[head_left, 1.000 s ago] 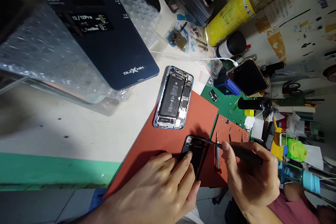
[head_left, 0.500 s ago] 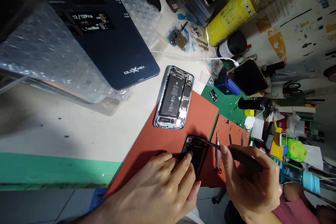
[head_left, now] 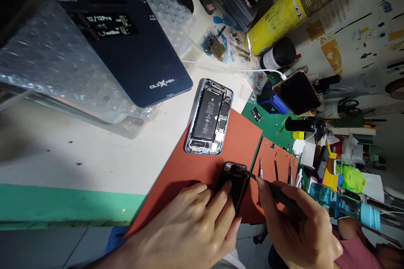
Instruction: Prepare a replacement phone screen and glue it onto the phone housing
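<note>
A black phone screen [head_left: 237,185], its inner side up, lies on the reddish-brown mat. My left hand [head_left: 202,222] is closed on it, with a fingertip pressed on its inner face and the other fingers along its near side. In my right hand [head_left: 299,222] are dark tweezers [head_left: 271,191], gripped between thumb and fingers. Their tip touches or hovers over the screen's top end; I cannot tell which. Beyond lies an opened phone body [head_left: 209,117] with a blue frame, its black battery and boards exposed.
The reddish-brown mat [head_left: 176,164] lies over a white surface. Screwdrivers [head_left: 260,167] rest on a second mat at right. A dark blue test box [head_left: 151,63] on bubble wrap is at left. A cabled phone [head_left: 297,91], a yellow can [head_left: 274,25] and a water bottle [head_left: 344,205] stand around.
My right hand has shifted a little left and down with the tweezers, now covering more of the silver screwdriver. The left hand and the screen have hardly moved.
</note>
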Tool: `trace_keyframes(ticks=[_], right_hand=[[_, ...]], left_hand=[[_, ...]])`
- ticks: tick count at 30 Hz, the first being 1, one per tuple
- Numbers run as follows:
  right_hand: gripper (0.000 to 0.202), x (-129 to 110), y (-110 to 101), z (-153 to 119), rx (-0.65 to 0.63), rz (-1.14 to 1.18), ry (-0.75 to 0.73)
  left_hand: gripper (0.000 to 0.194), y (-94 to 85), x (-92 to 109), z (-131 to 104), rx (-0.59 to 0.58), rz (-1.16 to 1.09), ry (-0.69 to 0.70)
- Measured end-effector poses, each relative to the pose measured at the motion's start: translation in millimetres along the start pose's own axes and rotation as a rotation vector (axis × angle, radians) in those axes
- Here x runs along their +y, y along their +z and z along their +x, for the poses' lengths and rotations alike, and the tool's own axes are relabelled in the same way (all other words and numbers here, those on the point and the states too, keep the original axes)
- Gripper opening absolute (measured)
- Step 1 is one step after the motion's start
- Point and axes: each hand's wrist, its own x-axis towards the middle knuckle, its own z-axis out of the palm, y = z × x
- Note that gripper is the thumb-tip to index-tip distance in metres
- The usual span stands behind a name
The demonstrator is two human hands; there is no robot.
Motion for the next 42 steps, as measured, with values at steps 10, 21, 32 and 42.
trace_keyframes(ticks=[10,21,32,42], right_hand=[[0.021,-14,-3,22,-0.158,0.023,-0.073],[0.034,-14,-3,17,0.006,-0.064,-0.117],[0.034,-5,-2,15,0.034,-0.073,-0.136],[0.027,-15,-3,24,0.010,-0.098,-0.150]], left_hand=[[0.029,0.9,0,-5,-0.036,0.014,0.004],[0.031,1.2,1,-5,-0.023,0.019,0.010],[0.017,0.4,0,-7,-0.036,0.051,0.058],[0.023,2.4,0,-8,-0.038,0.034,0.047]])
